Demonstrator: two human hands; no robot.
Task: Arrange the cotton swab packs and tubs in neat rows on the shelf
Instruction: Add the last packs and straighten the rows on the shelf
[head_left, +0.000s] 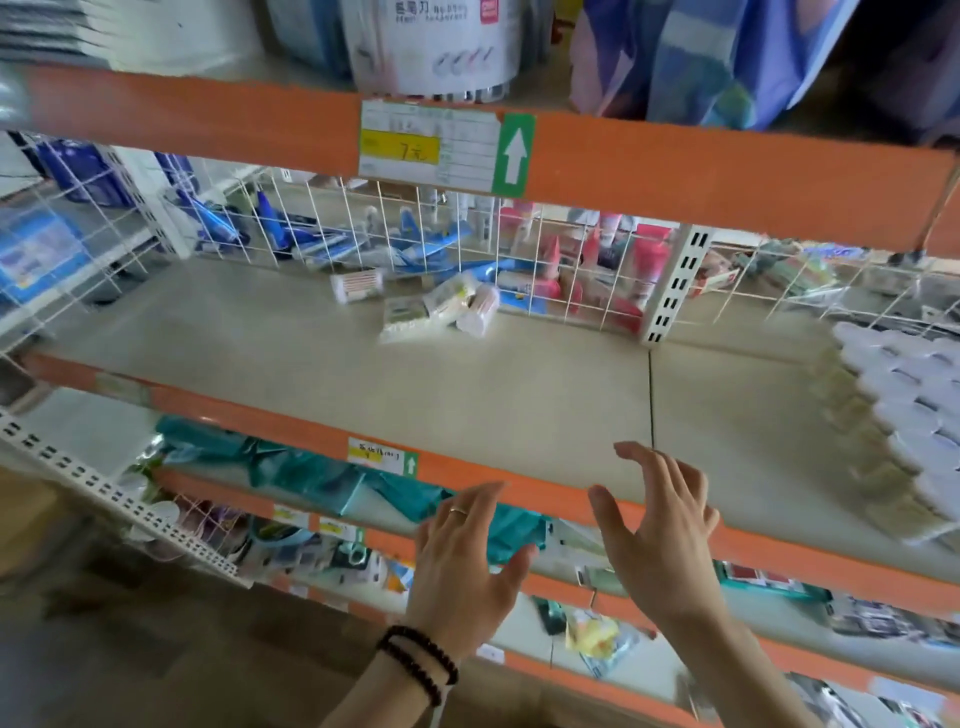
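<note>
Both hands empty, fingers spread: left hand (467, 561) and right hand (660, 540) hover at the orange front edge of the shelf (467, 395). A few loose cotton swab packs (436, 309) lie jumbled at the back by the wire grid (561, 260). Tubs (904, 410) stand in rows at far right

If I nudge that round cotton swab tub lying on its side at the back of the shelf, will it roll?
Probably: the round tub lies on its side on the flat shelf. It likely feels light. The pack touching it may block one direction.
</note>
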